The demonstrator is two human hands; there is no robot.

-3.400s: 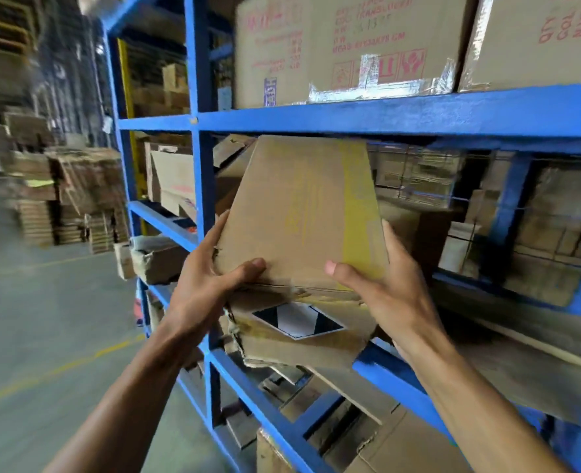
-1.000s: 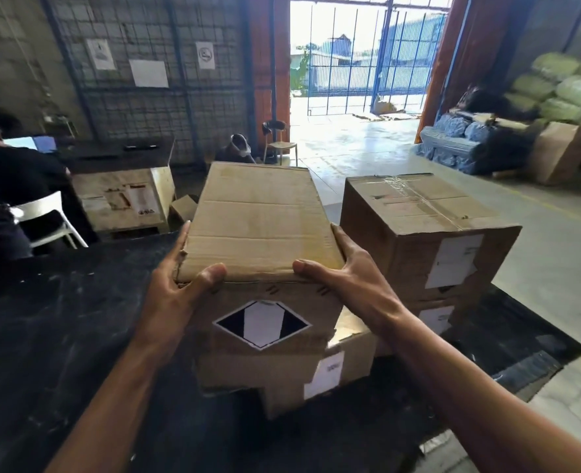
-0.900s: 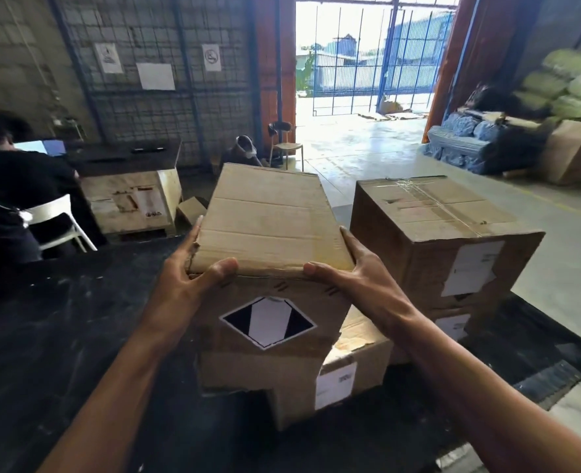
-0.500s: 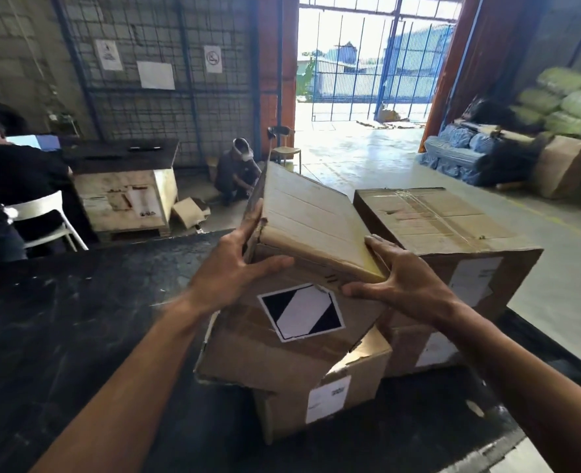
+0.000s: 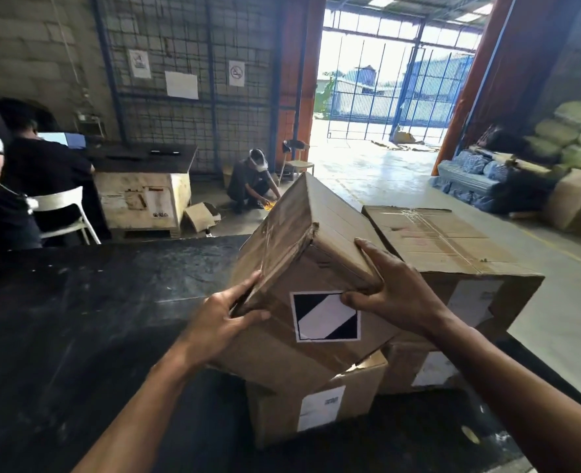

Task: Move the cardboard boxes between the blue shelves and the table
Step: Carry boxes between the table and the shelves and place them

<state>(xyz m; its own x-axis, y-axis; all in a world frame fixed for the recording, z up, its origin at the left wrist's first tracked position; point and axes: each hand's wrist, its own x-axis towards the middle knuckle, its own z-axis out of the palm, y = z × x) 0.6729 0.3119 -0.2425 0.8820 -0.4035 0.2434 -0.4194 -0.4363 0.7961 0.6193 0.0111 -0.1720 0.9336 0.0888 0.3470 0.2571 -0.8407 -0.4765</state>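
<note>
Single head-worn view, looking forward and down across the black scuffed counter [image 5: 94, 319], close above its near edge, facing the bright barred gateway [image 5: 377, 97] beyond its far side

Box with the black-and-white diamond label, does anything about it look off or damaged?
Yes. The labelled box is tilted well off level, gripped by the left hand and right hand. Its upper corner is crushed and torn, and its tape is wrinkled. The lower box beneath has a flap sticking up.
</note>
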